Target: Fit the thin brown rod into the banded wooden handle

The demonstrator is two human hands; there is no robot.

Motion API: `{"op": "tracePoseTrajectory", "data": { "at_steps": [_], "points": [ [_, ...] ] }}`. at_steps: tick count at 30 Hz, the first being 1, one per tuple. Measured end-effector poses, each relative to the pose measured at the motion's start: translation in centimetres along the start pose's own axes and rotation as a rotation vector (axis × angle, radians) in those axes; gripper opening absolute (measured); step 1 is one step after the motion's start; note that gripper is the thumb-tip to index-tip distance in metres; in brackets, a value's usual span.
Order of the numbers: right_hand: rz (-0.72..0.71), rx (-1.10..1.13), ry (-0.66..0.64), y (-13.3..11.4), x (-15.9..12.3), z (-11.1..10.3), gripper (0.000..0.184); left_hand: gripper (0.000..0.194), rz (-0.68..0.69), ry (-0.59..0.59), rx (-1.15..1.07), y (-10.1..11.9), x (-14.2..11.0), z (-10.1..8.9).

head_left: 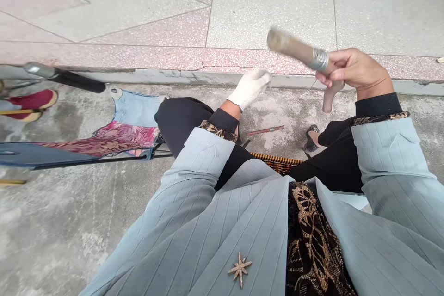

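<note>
My right hand (pixel 354 70) is closed around a brownish stick-like tool (pixel 301 53) with a metal band near the middle. It is raised at the upper right, the tool's blurred end pointing left. My left hand (pixel 250 87) wears a white glove and hangs over my left knee, its fingers curled together; I cannot make out anything in it. Both arms are in light blue striped sleeves over black cuffs. A thin reddish stick (pixel 265 130) lies on the concrete between my knees.
A folding stool with a floral cloth seat (pixel 111 141) stands at the left. A dark handle with a metal end (pixel 65 77) lies beyond it, next to a red shoe (pixel 31 101). A tiled step edge (pixel 173 74) runs across ahead. A woven orange-black edge (pixel 277 162) shows under me.
</note>
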State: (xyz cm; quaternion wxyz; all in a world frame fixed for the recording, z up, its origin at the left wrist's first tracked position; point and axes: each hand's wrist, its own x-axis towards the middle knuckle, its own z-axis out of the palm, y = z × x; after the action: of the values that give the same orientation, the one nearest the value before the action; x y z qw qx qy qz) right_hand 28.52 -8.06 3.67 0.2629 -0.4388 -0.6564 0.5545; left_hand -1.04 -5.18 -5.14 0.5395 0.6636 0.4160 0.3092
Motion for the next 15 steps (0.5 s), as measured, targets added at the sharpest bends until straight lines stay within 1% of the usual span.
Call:
{"op": "tracePoseTrajectory", "data": {
  "at_steps": [1,2,3,4,5,6,7,8,9,10,11,13,15],
  "points": [
    [-0.08,0.109,0.13,-0.2,-0.2,-0.2,0.035,0.025,-0.009,-0.06,-0.01,0.2,-0.3,0.5],
    [-0.113,0.191,0.236,-0.2,-0.2,-0.4,0.03,0.022,-0.022,-0.179,-0.041,0.4,-0.6,0.9],
    [-0.1,0.203,0.346,0.0,0.0,-0.4,0.024,0.021,-0.036,-0.282,-0.082,0.5,-0.9,1.3],
    [-0.035,0.175,0.441,0.3,0.3,-0.3,0.018,0.021,-0.047,-0.381,-0.116,0.7,-1.1,1.7],
    [0.072,0.091,0.503,0.7,0.7,-0.2,0.013,0.022,-0.055,-0.456,-0.145,0.8,-1.4,1.9],
    [0.192,-0.05,0.535,1.1,1.2,-0.1,0.008,0.024,-0.057,-0.499,-0.163,0.8,-1.5,2.0],
    [0.302,-0.228,0.543,1.5,1.6,0.1,0.008,0.025,-0.054,-0.517,-0.169,0.8,-1.6,1.9],
    [0.393,-0.419,0.522,1.9,2.0,0.2,0.016,0.025,-0.045,-0.514,-0.166,0.8,-1.6,1.8],
    [0.455,-0.595,0.474,2.3,2.3,0.2,0.023,0.025,-0.031,-0.502,-0.152,0.9,-1.6,1.6],
    [0.49,-0.733,0.405,2.5,2.5,0.2,0.028,0.024,-0.016,-0.486,-0.129,0.9,-1.6,1.3],
    [0.509,-0.822,0.32,2.8,2.7,0.1,0.03,0.023,0.001,-0.463,-0.102,1.0,-1.5,1.0],
    [0.527,-0.902,0.132,3.1,2.7,0.0,0.028,0.021,0.03,-0.412,-0.052,1.2,-1.5,0.4],
    [0.54,-0.931,-0.041,3.3,2.5,-0.1,0.025,0.02,0.049,-0.355,-0.024,1.4,-1.5,0.1]
  ]
}}
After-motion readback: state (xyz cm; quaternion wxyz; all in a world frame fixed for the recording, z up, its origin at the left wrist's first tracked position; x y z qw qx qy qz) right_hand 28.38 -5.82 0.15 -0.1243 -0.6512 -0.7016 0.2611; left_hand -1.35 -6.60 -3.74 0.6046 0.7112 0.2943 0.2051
